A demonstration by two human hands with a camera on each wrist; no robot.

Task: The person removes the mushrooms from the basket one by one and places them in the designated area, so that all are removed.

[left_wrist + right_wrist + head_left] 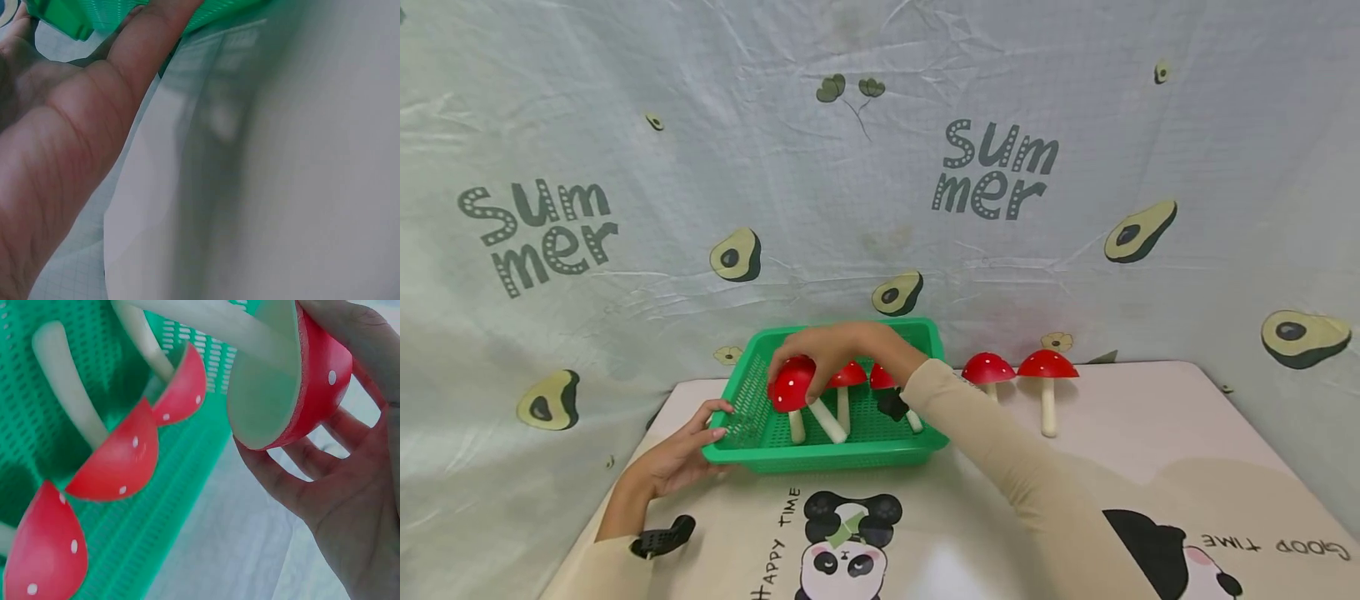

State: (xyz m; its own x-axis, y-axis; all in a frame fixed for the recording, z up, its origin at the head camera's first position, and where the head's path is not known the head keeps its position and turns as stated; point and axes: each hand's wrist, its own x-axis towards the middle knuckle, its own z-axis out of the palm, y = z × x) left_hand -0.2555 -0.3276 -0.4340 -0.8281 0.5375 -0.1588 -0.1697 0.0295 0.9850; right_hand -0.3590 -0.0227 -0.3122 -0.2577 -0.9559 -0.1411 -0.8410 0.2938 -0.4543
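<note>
My right hand [829,346] reaches over a green perforated basket [820,457] and grips a toy mushroom [328,378] by its red, white-dotted cap. That mushroom is tilted, its pale stem pointing across the basket in the right wrist view. Three more mushrooms lie in the basket, among them one with its cap [119,459] leaning at the basket wall. My left hand [679,457] holds the basket's left end, fingertips and thumb at the rim. In the left wrist view its palm [81,106] faces the camera and the fingers are partly hidden.
Two more red-capped mushrooms, a nearer-in one [988,368] and a farther-right one [1048,392], stand right of the basket by the backdrop [820,208]. The pale tablecloth [1120,450] carries panda prints. My right forearm [1015,467] crosses the basket's right corner.
</note>
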